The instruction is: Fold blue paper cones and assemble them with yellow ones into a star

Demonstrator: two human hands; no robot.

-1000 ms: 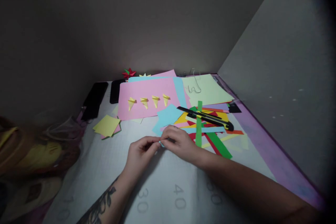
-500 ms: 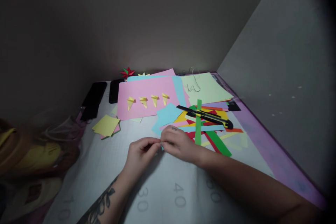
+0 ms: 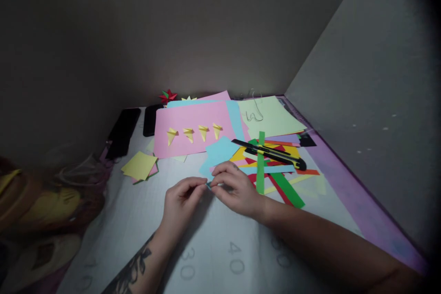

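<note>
My left hand (image 3: 181,202) and my right hand (image 3: 234,188) meet over the white cutting mat (image 3: 206,248), fingertips pinched together on a small light-blue paper piece (image 3: 208,185) held between them. Most of that piece is hidden by my fingers. Just behind my hands lies a light-blue paper sheet (image 3: 220,152). Further back a pink sheet (image 3: 195,126) carries several small folded yellow paper pieces (image 3: 193,133) in a row.
A black-and-yellow utility knife (image 3: 272,152) lies on a pile of coloured paper strips (image 3: 275,170) to the right. Yellow paper squares (image 3: 139,164) sit at left, two black phones (image 3: 138,126) behind them. A red-green paper star (image 3: 167,96) stands by the back wall.
My hands have shifted slightly; the fingers of my right hand have lifted and the tip of the blue piece shows between the fingertips.
</note>
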